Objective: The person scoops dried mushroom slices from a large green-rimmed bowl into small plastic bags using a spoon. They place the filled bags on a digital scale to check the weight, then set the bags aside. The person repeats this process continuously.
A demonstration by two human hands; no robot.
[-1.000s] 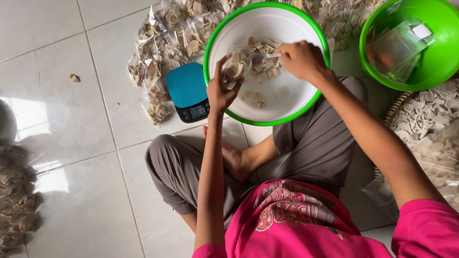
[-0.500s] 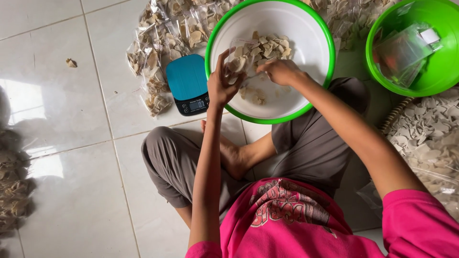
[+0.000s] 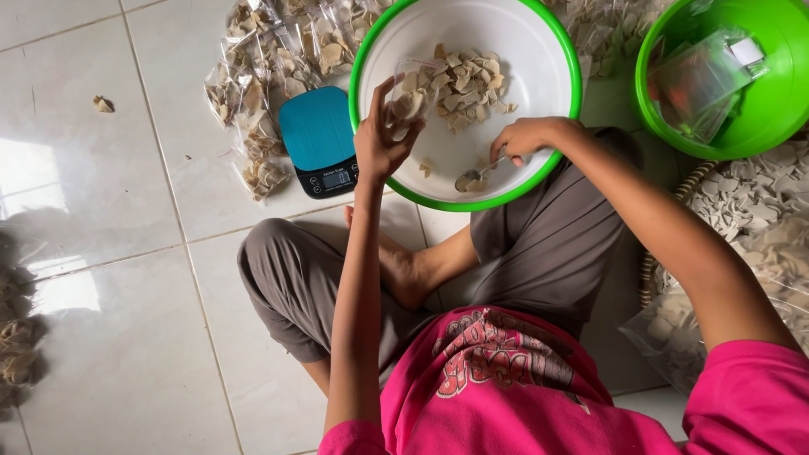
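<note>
A white bowl with a green rim (image 3: 556,50) stands on the floor before my crossed legs, holding a heap of pale chips (image 3: 463,84). My left hand (image 3: 381,139) holds a small clear plastic bag (image 3: 410,94) partly filled with chips over the bowl's left side. My right hand (image 3: 524,139) grips a metal spoon (image 3: 476,175) low in the bowl near its front rim, with a few chips at the spoon's tip.
A teal kitchen scale (image 3: 318,141) sits left of the bowl. Filled chip bags (image 3: 261,76) lie behind it. A green bowl (image 3: 758,109) with clear bags is at the upper right. More chips (image 3: 758,219) pile at the right. A stray chip (image 3: 103,104) lies on the tiles.
My right hand has drawn back from the chip heap toward the bowl's front rim, now showing the spoon. My left hand keeps the bag over the bowl's left side.
</note>
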